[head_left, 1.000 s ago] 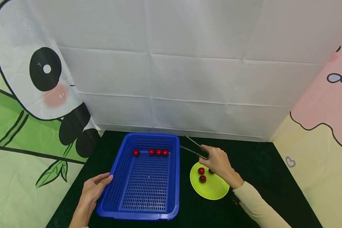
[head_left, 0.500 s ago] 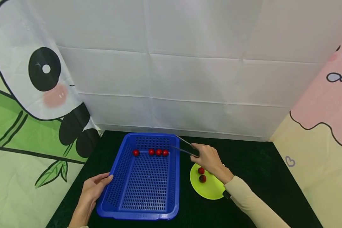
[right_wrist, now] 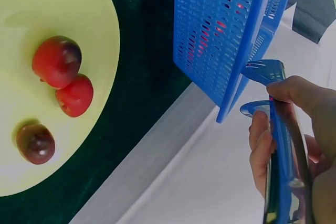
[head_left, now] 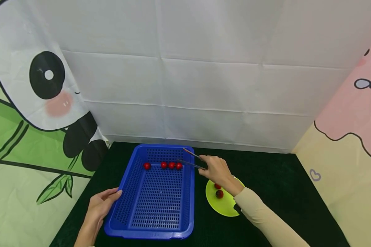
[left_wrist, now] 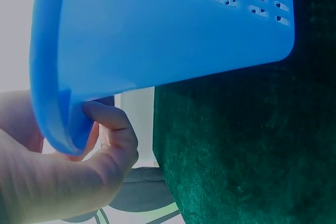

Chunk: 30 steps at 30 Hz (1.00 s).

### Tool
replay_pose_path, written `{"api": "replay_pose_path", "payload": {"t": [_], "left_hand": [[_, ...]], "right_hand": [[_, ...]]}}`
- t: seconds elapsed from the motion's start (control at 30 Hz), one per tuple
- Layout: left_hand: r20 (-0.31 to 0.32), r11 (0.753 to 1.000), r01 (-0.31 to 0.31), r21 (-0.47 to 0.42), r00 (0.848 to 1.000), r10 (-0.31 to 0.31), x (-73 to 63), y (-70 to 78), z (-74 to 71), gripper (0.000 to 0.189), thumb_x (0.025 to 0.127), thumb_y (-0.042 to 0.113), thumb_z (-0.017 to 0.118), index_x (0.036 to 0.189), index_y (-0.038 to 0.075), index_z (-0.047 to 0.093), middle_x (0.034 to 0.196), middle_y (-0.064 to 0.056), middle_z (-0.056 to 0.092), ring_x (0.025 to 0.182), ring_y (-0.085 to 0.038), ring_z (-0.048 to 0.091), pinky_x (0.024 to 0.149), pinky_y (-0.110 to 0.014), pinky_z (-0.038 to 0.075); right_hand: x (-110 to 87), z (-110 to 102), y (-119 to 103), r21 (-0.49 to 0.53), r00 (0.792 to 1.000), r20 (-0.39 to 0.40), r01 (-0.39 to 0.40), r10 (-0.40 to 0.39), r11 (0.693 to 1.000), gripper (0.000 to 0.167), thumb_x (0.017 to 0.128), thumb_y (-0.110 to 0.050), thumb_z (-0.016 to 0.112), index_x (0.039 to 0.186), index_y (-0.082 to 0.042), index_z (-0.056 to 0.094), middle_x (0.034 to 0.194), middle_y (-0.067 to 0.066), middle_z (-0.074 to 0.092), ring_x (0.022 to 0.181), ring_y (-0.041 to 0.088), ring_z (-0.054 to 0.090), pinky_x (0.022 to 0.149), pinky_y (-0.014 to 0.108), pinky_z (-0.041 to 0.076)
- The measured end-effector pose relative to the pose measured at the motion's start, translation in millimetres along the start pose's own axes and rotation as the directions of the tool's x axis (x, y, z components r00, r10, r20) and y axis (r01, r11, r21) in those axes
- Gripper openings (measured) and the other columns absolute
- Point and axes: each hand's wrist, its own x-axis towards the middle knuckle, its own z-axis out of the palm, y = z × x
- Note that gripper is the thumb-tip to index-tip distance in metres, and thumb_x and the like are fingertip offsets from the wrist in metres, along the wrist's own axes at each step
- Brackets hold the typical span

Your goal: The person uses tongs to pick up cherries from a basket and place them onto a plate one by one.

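Observation:
At the left side of a blue perforated plastic basket (head_left: 148, 234), my left hand (head_left: 99, 207) pinches the rim between thumb and fingers. My right hand (head_left: 215, 169) holds metal tongs (right_wrist: 286, 150), whose two arms stand apart over the basket's right rim. One tong tip is forked, the other spoon-like; no fruit shows between them. Several small round red fruits (head_left: 164, 165) lie in the far part of the basket. Near my right forearm, a yellow-green plate (head_left: 224, 207) bears three fruits (right_wrist: 56, 61) with dark patches; the arm partly covers it in the head view.
A dark green cloth (head_left: 284, 192) covers the table. Behind it rises a white creased backdrop (head_left: 204, 85). Cartoon-printed sheets stand at the left (head_left: 24, 185) and right (head_left: 349, 185).
My right hand has moved left from above the plate with the tongs, whose tips now reach over the basket. The left hand and the fruits have stayed in place.

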Motion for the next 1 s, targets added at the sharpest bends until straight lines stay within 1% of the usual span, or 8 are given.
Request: {"api": "replay_pose_path", "payload": {"t": [0.17,0.3,0.4,0.57,0.7,0.8,0.9,1.0], "left_hand": [[-0.006,1.0,0.004,-0.004,1.0,-0.004,-0.4,-0.4,-0.7,0.073,0.098,0.047,0.068,0.145,-0.005,0.05,0.135,-0.028,0.06,0.118,-0.039,0.06,0.1,-0.057,0.047],[-0.011,1.0,0.006,-0.007,1.0,-0.006,0.3,-0.6,-0.4,0.072,0.098,0.047,0.068,0.145,-0.006,0.05,0.135,-0.03,0.059,0.116,-0.039,0.061,0.098,-0.056,0.048],[-0.008,1.0,0.009,-0.009,1.0,-0.009,0.4,-0.6,-0.1,0.072,0.099,0.046,0.067,0.146,-0.006,0.049,0.137,-0.03,0.058,0.118,-0.041,0.059,0.1,-0.058,0.047],[-0.002,1.0,0.012,-0.01,1.0,-0.012,0.1,-0.2,-0.2,0.072,0.099,0.046,0.067,0.146,-0.005,0.049,0.137,-0.03,0.058,0.117,-0.039,0.06,0.098,-0.056,0.048],[0.006,1.0,0.005,-0.009,1.0,-0.005,-0.4,0.3,-0.3,0.071,0.1,0.045,0.066,0.146,-0.005,0.049,0.136,-0.029,0.059,0.113,-0.035,0.063,0.094,-0.051,0.051],[0.008,1.0,0.004,-0.007,1.0,-0.004,-0.8,0.3,-0.3,0.072,0.099,0.047,0.067,0.146,-0.005,0.049,0.136,-0.029,0.059,0.116,-0.037,0.061,0.096,-0.054,0.05],[0.008,1.0,0.006,-0.011,1.0,-0.006,-1.7,0.1,-0.3,0.074,0.098,0.048,0.067,0.146,-0.005,0.049,0.137,-0.029,0.058,0.118,-0.039,0.06,0.098,-0.056,0.048],[0.004,1.0,0.004,-0.012,1.0,-0.004,-2.1,-0.5,-0.2,0.073,0.098,0.048,0.067,0.146,-0.005,0.049,0.135,-0.029,0.059,0.115,-0.036,0.061,0.096,-0.053,0.05]], "right_hand": [[7.1,7.1,-3.4,-0.008,0.999,0.035,0.003,-0.003,1.0,0.042,0.088,-0.011,0.078,0.124,0.007,0.067,0.061,-0.004,0.041,0.042,0.005,0.032,0.042,0.019,0.024],[13.1,12.3,-6.6,-0.03,0.998,0.063,0.009,-0.007,1.0,0.04,0.09,-0.014,0.078,0.122,0.006,0.066,0.058,-0.006,0.039,0.042,0.005,0.033,0.042,0.02,0.024],[17.7,15.2,-10.3,-0.057,0.996,0.086,0.025,-0.02,0.998,0.038,0.091,-0.015,0.078,0.122,0.004,0.067,0.058,-0.005,0.042,0.042,0.006,0.033,0.042,0.02,0.023],[23.6,20.5,-16.6,-0.095,0.991,0.129,0.034,-0.022,0.995,0.038,0.092,-0.015,0.079,0.122,0.004,0.069,0.069,0.001,0.057,0.045,0.007,0.039,0.042,0.02,0.027],[25.0,25.6,-20.0,-0.122,0.99,0.143,0.028,-0.01,0.992,0.04,0.091,-0.016,0.08,0.124,0.004,0.071,0.088,0.01,0.069,0.049,0.008,0.043,0.043,0.02,0.03],[26.0,29.3,-21.8,-0.154,0.989,0.15,0.03,-0.007,0.988,0.039,0.09,-0.017,0.081,0.123,0.002,0.073,0.101,0.013,0.072,0.054,0.008,0.047,0.045,0.019,0.035],[27.9,31.8,-24.5,-0.183,0.986,0.165,0.031,0.0,0.983,0.037,0.091,-0.018,0.082,0.122,0.0,0.074,0.101,0.012,0.07,0.059,0.009,0.051,0.049,0.018,0.04],[29.9,34.4,-27.5,-0.219,0.985,0.172,0.035,0.003,0.975,0.036,0.09,-0.018,0.082,0.121,-0.001,0.075,0.099,0.011,0.07,0.063,0.01,0.052,0.053,0.017,0.043]]}}
